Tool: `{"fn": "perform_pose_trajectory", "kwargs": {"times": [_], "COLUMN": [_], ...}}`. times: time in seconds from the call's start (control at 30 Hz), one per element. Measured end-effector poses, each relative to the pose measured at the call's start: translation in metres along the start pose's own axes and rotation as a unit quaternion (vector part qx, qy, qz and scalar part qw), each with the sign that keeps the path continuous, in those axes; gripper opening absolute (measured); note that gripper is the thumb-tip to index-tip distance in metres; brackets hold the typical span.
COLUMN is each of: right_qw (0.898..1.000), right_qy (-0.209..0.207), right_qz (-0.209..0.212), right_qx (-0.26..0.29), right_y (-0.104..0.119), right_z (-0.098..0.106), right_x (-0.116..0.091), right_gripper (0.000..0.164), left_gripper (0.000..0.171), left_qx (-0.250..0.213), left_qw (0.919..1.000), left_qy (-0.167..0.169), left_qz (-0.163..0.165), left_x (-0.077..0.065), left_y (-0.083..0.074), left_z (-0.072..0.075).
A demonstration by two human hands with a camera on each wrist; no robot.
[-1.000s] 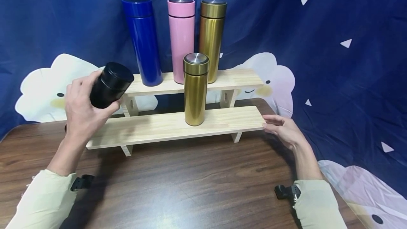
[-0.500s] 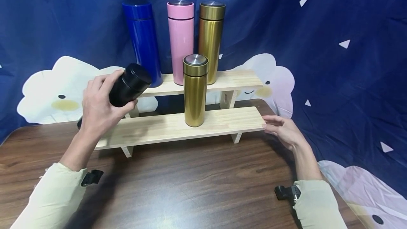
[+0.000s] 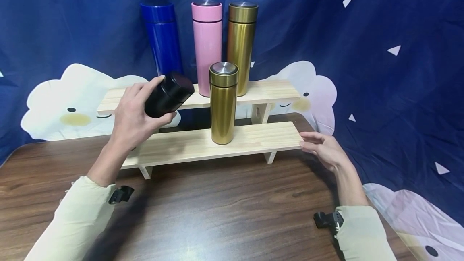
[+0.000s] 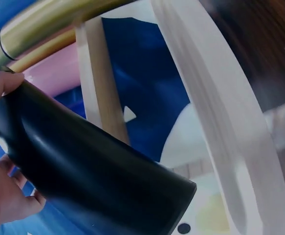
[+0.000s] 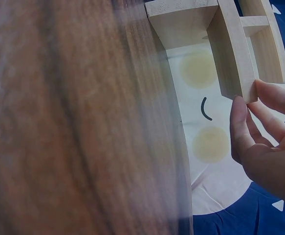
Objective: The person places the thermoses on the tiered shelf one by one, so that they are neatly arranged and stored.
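My left hand grips a black thermos flask near its lid. It is held tilted over the left half of the wooden two-tier shelf, in front of the upper tier. In the left wrist view the flask's long body slants down to the right, thumb on one side and fingers on the other. At the right end of the lower board, my right hand pinches the board's end between thumb and fingers, seen closer in the right wrist view. A short gold thermos stands upright on the lower board.
On the upper tier stand a tall blue thermos, a pink thermos and a tall gold thermos. The shelf sits on a brown wood-grain table. Behind hangs a dark blue curtain with cloud prints.
My left hand has carried the black thermos to the right, from the shelf's left end to before the blue thermos, tilting it further. The right hand has stayed at the board's end.
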State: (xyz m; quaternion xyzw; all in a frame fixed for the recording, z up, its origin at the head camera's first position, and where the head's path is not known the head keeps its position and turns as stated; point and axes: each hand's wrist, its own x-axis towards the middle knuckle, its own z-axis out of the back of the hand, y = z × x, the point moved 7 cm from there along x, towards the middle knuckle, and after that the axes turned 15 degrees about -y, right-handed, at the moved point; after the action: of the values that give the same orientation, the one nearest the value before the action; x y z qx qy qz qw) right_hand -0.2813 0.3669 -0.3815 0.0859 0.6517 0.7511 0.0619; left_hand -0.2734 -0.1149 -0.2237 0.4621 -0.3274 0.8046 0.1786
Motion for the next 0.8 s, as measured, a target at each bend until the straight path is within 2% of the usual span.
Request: {"fn": "perform_pose_trajectory", "kwargs": {"times": [0.23, 0.43, 0.63, 0.8], "right_qw": [1.000, 1.000, 1.000, 1.000], "right_qy": [-0.002, -0.001, 0.000, 0.001], "right_qz": [-0.001, -0.004, -0.005, -0.007], "right_qx": [-0.008, -0.010, -0.010, -0.009], "right_y": [0.000, 0.000, 0.001, 0.001], "right_z": [0.000, 0.000, 0.000, -0.001], "right_x": [0.000, 0.001, 0.000, 0.000], "right_gripper": [0.053, 0.055, 0.055, 0.056], "left_gripper": [0.082, 0.083, 0.084, 0.083], "left_qx": [-0.033, -0.068, -0.127, -0.167], "left_qw": [0.9992, 0.9956, 0.9838, 0.9709], "left_qy": [-0.006, 0.003, 0.011, -0.007], "left_qz": [0.022, 0.064, 0.126, 0.171], "left_x": [0.008, 0.012, 0.012, 0.010], "left_y": [-0.010, -0.012, -0.013, -0.015], "left_z": [-0.010, -0.021, -0.029, -0.032]}}
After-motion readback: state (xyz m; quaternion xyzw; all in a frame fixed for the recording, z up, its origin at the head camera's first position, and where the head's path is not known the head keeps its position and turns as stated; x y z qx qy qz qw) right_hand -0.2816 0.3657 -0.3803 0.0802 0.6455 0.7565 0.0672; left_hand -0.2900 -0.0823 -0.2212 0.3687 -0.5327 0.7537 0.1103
